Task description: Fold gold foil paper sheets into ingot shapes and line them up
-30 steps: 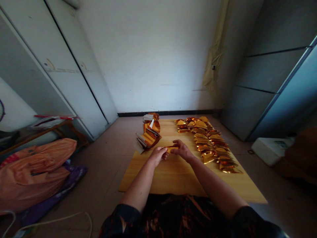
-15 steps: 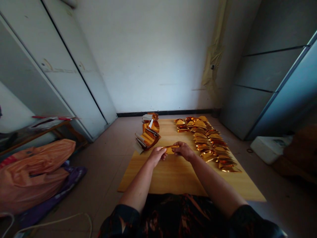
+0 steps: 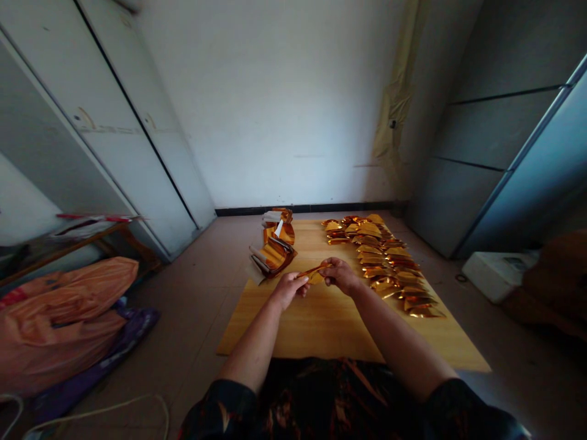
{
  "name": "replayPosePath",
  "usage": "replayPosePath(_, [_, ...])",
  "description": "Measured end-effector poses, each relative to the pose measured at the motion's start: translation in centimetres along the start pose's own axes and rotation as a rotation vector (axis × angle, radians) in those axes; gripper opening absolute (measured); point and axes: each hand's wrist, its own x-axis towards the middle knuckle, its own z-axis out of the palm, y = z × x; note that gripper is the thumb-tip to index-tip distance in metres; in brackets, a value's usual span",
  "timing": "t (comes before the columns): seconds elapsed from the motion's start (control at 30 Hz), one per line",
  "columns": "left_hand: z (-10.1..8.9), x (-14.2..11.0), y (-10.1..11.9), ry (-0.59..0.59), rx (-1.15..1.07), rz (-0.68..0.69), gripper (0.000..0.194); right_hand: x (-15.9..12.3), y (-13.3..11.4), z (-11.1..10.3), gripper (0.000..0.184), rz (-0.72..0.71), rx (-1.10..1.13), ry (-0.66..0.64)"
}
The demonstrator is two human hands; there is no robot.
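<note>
Hold the gold foil piece lightly, as now: pinched at one end in the left grip, at the other in the right grip. Work just over the tabletop, between the bundled foil sheets on the left and the folded foil pieces on the right. Press evenly from both ends to avoid twisting or tearing. Shape the edges gently, without crushing the middle, and avoid brushing the nearby rows.

A pale cabinet is standing at left, a tall grey unit at right. An orange bag is lying against purple material. A white box is resting nearby, right
</note>
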Motion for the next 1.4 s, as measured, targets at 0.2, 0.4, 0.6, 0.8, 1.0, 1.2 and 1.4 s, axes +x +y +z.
replayPosePath(0.2, [0.3,-0.2,0.5,0.031,0.175,0.051,0.028,-0.2,0.1,-0.3,0.038,-0.030,-0.062,-0.022])
replayPosePath(0.4, [0.6,0.0,0.3,0.089,0.252,0.011,0.026,-0.2,0.0,-0.4,0.031,-0.025,-0.179,0.022])
replayPosePath(0.6, [1.0,-0.1,0.4,0.119,0.216,0.027,0.023,-0.4,0.1,-0.6,0.028,0.015,-0.120,0.062])
replayPosePath(0.8, [1.2,-0.1,0.7,0.131,0.182,0.020,0.015,0.0,0.4,-0.6,0.022,-0.002,-0.098,0.118])
replayPosePath(1.0, [1.4,-0.2,0.8,0.187,0.205,-0.042,0.018,-0.1,0.3,-0.4,0.013,0.013,-0.261,0.142])
replayPosePath(1.2, [1.5,-0.3,1.0,0.171,0.151,-0.116,0.015,-0.5,-0.3,0.0,0.009,-0.059,-0.433,0.163])
replayPosePath(1.4, [1.0,-0.4,1.4,0.084,-0.016,-0.322,0.012,-0.6,-0.4,0.3,0.013,-0.167,-0.445,0.133])
